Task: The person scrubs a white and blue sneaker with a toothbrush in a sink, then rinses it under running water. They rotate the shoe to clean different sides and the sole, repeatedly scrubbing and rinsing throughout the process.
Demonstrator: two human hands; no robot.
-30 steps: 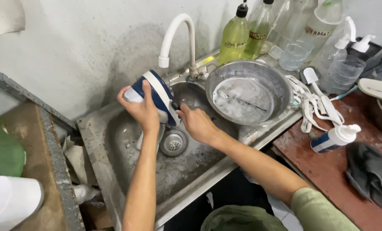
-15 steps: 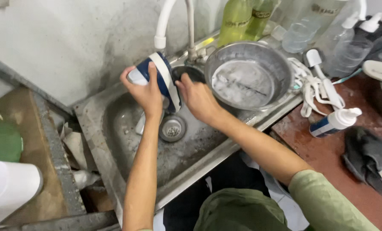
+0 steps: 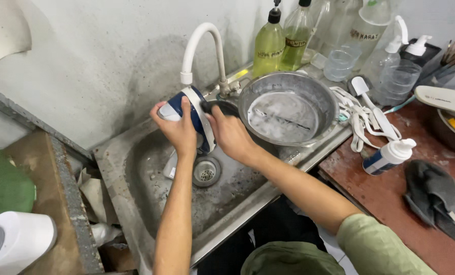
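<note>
Over the steel sink (image 3: 135, 203), under its white faucet (image 3: 202, 46): left hand (image 3: 179, 130) clamped round a blue-and-white shoe (image 3: 191, 114), right hand (image 3: 230, 135) closed on a dark brush (image 3: 207, 107) against it; likely light, wet, slippery, best held across the midsole; right of sink, metal basin (image 3: 288, 109)

Bare forearms, a short olive-green sleeve on the right.

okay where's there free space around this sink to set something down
Free: the sink floor left of the drain, and the red counter between the small white bottle and the grey cloth. Crowded: the back ledge with soap bottles, metal basin and white laces. Both hands, left hand and right hand, fill the space under the tap.
</note>
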